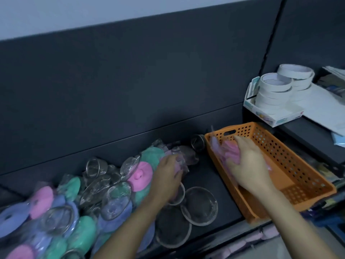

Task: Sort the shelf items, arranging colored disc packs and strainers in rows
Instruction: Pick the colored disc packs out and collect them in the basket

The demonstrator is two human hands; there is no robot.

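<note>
Right hand point(248, 163) grips pink disc pack point(232, 152); left hand point(168, 177) seemingly pinches purple pack point(180, 162).

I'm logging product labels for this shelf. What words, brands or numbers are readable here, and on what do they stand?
No text can be read in this view.
On the white box under the tape rolls: a small red mark on its front edge, too small to read.
On the printed sheets at the far right: blurred, unreadable.
On the disc packs and the orange basket: no lettering shows.
</note>
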